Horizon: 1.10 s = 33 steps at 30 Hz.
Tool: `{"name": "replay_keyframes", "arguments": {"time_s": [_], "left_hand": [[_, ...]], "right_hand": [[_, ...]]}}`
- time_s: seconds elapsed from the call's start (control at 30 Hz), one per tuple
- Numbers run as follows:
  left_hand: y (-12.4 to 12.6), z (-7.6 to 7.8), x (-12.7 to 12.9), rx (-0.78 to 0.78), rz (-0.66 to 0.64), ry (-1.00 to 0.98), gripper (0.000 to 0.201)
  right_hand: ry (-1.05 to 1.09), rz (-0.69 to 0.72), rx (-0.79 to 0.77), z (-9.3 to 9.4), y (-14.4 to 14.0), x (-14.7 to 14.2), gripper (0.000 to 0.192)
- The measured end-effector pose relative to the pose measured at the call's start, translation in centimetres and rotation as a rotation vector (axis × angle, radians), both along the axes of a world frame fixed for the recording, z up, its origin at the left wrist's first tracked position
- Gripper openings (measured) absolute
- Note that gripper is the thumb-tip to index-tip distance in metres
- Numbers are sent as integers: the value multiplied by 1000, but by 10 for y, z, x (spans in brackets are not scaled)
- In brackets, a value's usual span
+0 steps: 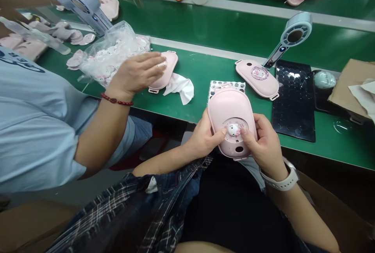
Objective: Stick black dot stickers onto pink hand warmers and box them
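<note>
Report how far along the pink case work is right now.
Looks done: one pink case with its round window fitted lies on the green bench. In hand: left hand and right hand press a cat figure into the held case. Left: a bag of figures remains.

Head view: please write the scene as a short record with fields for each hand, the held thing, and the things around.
left hand: grips pink case, thumb by the cat figure
right hand: grips pink case, thumb at the cat figure
pink case: held over the lap, at the table edge
cat figure: in the case's round recess
second case: lies on the table
black tray: right of it
co-worker's hand: on another case
</note>
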<state>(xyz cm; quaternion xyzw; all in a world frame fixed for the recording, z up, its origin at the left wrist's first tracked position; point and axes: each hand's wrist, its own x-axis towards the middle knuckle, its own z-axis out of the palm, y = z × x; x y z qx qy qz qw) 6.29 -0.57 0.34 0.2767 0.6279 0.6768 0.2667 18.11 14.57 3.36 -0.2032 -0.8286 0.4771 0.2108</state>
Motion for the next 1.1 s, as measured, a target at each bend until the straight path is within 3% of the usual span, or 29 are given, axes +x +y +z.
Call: {"name": "replay_keyframes", "arguments": {"time_s": [0.63,0.9,1.1], "left_hand": [[-1,-1,-6,-112,-23,74,72],[0,-4,-4,-68,-16,48,73],[5,-5,-7,36,35,-17,68]], "right_hand": [[-18,33,-50,-6,1,2,35],[-43,24,-62,-9,3,3,38],[-36,113,-261,-15,10,8,54]]}}
